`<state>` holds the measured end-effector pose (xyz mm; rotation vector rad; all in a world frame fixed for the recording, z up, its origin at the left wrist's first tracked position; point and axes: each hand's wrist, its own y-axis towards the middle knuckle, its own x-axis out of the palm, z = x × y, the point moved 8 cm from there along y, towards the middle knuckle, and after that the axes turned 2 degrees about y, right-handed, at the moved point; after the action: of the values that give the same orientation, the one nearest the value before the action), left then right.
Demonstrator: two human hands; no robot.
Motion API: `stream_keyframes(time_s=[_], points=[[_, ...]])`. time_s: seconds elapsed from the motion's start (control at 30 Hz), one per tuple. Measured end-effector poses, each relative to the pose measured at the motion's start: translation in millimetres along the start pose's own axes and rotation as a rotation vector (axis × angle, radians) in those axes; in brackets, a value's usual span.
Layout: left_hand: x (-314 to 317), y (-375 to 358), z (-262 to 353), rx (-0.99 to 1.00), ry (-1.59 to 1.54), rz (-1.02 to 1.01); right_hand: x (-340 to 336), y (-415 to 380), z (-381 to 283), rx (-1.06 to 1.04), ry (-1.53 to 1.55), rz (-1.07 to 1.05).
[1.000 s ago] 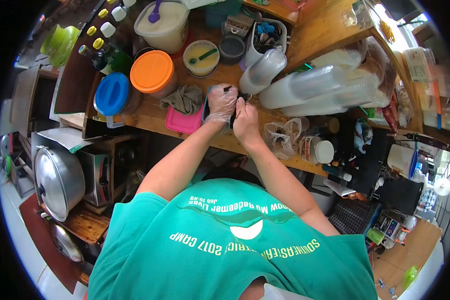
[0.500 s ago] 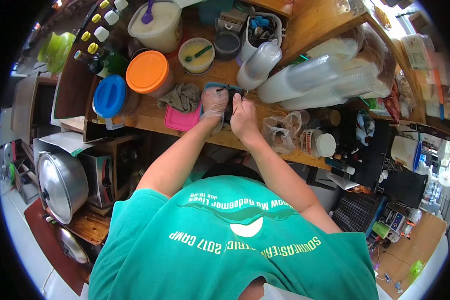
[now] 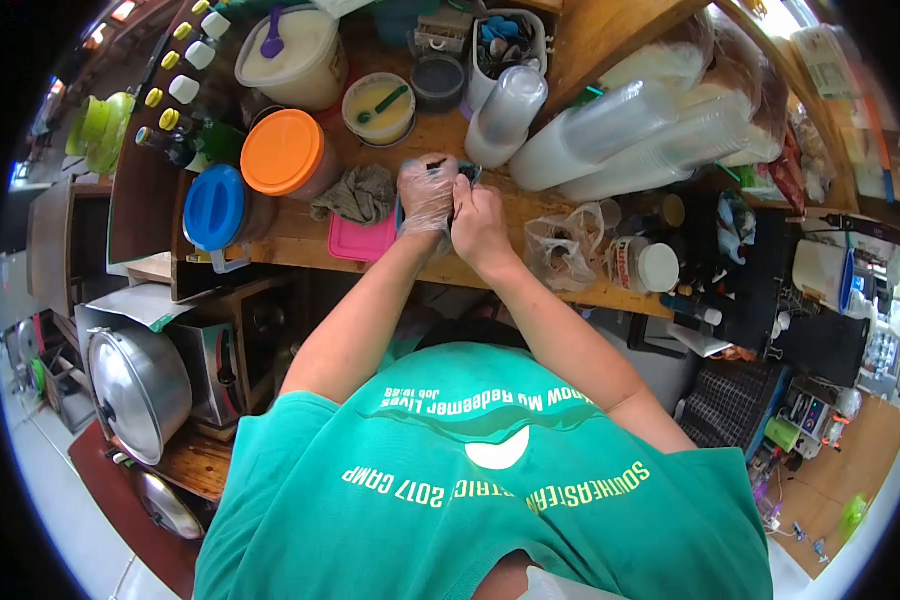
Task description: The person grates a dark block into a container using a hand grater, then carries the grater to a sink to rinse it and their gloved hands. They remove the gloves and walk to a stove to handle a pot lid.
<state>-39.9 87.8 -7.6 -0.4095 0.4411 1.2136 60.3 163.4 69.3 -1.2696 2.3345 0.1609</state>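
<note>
On my feed I count three clear plastic cup stacks [image 3: 610, 132], one orange-lidded round tub [image 3: 283, 153], one blue-lidded plastic pitcher [image 3: 214, 208], one purple scoop [image 3: 272, 40].

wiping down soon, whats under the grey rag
The grey rag partly covers the pink lid and the wooden counter. Anything else beneath it is covered and can't be seen.

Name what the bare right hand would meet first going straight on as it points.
Probably the gloved left hand, close ahead of the right hand; whether they touch is unclear.
</note>
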Motion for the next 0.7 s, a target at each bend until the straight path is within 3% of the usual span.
stream_keyframes(time_s=[0.07,0.2,0.27,0.4,0.47,0.53,0.7], points=[[-10.3,-10.0,18.8,0.036,-0.371,0.091,-2.0,-0.6,-4.7,-0.198,-0.096,0.103],[8.7,1.1,-22.9,-0.136,-0.012,-0.027,-9.8,-0.9,-3.5,0.02,0.037,-0.016],[3.5,0.9,-8.0,-0.078,-0.104,0.05,-9.2,0.3,-2.2,-0.1,0.094,0.049],[-15.3,-9.1,26.7,0.063,-0.328,0.19,-6.8,-1.3,2.4,-0.057,-0.051,0.083],[-5.8,-2.0,3.0,0.005,-0.181,0.14,-7.0,-1.4,1.8,0.028,0.061,0.029],[14.5,5.4,-38.5,-0.118,-0.003,0.045,-7.8,-2.2,-1.2,-0.021,0.088,0.043],[-10.1,-4.1,18.7,0.031,-0.143,0.106,-4.2,-1.4,-1.5,-0.061,0.131,0.062]])
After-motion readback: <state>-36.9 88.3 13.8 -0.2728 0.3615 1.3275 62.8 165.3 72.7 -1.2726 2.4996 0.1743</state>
